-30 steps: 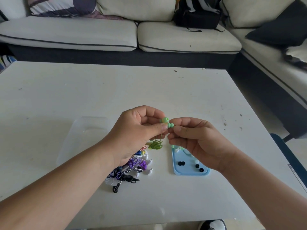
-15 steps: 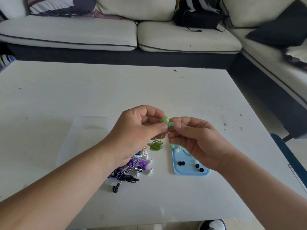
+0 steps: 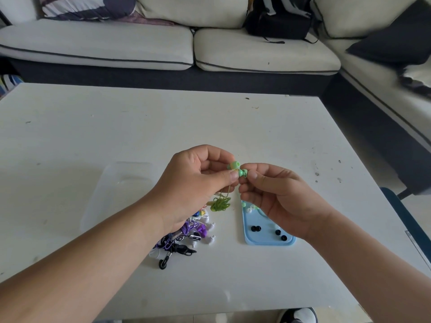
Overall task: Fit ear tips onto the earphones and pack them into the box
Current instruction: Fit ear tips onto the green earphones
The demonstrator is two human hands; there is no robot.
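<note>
My left hand point(image 3: 196, 183) pinches a pair of green earphones point(image 3: 234, 165) by the buds; their coiled green cable point(image 3: 220, 203) hangs down to the table. My right hand point(image 3: 277, 197) meets it from the right, thumb and forefinger pressed on a green ear tip point(image 3: 243, 172) at one bud. Below the right hand lies a light blue lid point(image 3: 268, 241) with several black, white and green ear tips. A clear plastic box point(image 3: 121, 190) stands to the left, partly behind my left forearm.
A tangle of purple, black and white earphones point(image 3: 184, 236) lies near the table's point(image 3: 93, 136) front under my left wrist. A sofa with a black backpack point(image 3: 279, 17) runs behind the table. A shoe point(image 3: 298, 315) shows below the table edge.
Both hands stay together at the green buds; the right fingers have shifted slightly on the ear tip. Nothing else moved.
</note>
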